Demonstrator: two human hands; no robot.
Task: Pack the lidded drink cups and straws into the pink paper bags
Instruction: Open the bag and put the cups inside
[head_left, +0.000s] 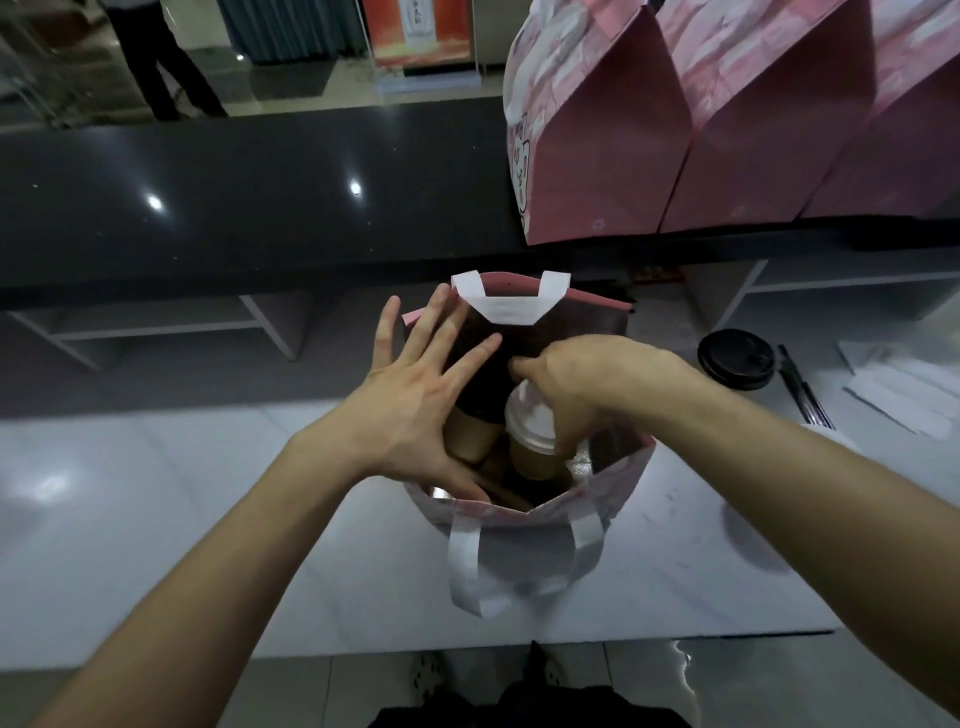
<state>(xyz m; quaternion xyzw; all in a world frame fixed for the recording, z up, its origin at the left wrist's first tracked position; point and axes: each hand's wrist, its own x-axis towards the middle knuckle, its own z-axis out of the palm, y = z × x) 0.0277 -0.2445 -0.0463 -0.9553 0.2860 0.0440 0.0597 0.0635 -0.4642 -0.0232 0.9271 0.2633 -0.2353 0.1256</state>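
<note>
Head view: a glossy pale grey worktop (156, 519) fills the lower half, and an open pink paper bag with white strap handles (613, 483) stands at its centre. The left hand (415, 410), fingers spread straight, presses the bag's mouth at 9 o'clock. The right hand (582, 384) reaches in from 3 o'clock, fingers curled round a clear-lidded tan drink cup (530, 441) inside the bag, beside a dark-lidded cup (470, 434). At 3 o'clock stand a black-lidded cup (735, 358) and dark straws (802, 387). At 12 o'clock runs a polished black counter (260, 197); closed pink bags (753, 130) line it at 1 o'clock. Beyond, a person's dark trouser legs (156, 62) stand on a tiled floor.
</note>
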